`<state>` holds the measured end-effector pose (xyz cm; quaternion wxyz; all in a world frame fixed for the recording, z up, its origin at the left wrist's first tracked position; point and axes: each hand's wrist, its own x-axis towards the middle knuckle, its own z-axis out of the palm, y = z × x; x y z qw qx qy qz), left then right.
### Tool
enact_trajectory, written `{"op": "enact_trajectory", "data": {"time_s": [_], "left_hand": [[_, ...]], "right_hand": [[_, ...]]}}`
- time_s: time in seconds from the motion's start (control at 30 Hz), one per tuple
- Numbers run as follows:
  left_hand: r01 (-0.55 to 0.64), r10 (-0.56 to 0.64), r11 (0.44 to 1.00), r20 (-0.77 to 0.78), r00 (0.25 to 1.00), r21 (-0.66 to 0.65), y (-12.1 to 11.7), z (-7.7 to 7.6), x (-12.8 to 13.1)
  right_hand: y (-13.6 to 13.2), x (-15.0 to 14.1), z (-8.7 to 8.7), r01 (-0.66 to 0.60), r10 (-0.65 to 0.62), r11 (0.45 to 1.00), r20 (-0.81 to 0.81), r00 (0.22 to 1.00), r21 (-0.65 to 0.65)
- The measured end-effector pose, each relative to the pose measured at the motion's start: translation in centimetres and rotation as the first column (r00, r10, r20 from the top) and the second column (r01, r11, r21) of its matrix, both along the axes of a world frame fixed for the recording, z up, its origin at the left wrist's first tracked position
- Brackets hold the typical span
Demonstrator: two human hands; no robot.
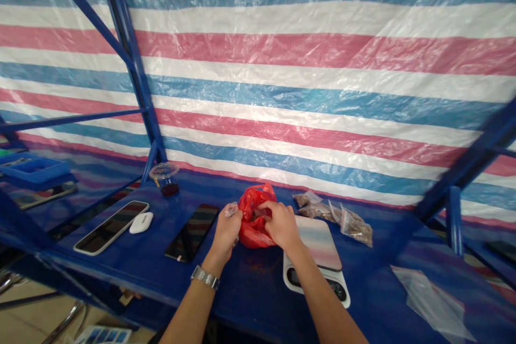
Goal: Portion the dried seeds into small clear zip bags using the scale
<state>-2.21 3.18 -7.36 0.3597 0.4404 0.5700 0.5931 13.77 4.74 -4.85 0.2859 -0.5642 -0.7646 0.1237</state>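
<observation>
Head view: the left hand [228, 231] is clenched at the 9 o'clock edge of a red plastic bag [253, 231], pinching a small clear plastic piece [231, 209]; the right hand [282, 224] grasps the bag's gathered mouth. A digital kitchen scale [316, 258] lies at 4 o'clock, small zip bags of brown material [334, 217] at 2 o'clock, a smartphone [191, 233] at 8 o'clock. Risk: a slipped grip or torn bag could spill contents onto the scale or smartphone.
</observation>
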Motion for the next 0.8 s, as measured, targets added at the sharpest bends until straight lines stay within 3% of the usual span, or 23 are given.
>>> {"op": "enact_trajectory", "data": {"time_s": [0.2, 0.37, 0.47, 0.6, 0.8], "left_hand": [[0.003, 0.005, 0.996, -0.100, 0.995, 0.086, -0.2, 0.2, 0.0], [0.057, -0.028, 0.989, -0.203, 0.979, 0.137, -0.5, 0.0, 0.3], [0.076, -0.040, 0.986, -0.234, 0.972, 0.147, -0.5, -0.2, 0.4], [0.078, -0.035, 0.983, -0.249, 0.968, 0.167, -0.3, -0.4, 0.3], [0.077, -0.028, 0.977, -0.238, 0.971, 0.197, -0.3, -0.4, 0.3]], "right_hand": [[0.8, 1.2, 0.0, -0.036, 0.027, 0.999, -0.392, 0.920, -0.015], [0.2, 0.5, 1.4, -0.120, 0.132, 0.991, -0.497, 0.858, 0.057], [-0.9, -0.6, 2.4, -0.144, 0.205, 0.975, -0.431, 0.879, 0.170], [-2.2, -1.7, 3.1, -0.178, 0.270, 0.910, -0.212, 0.939, 0.373], [-3.0, -2.4, 3.2, -0.277, 0.317, 0.835, -0.005, 0.948, 0.475]]}}
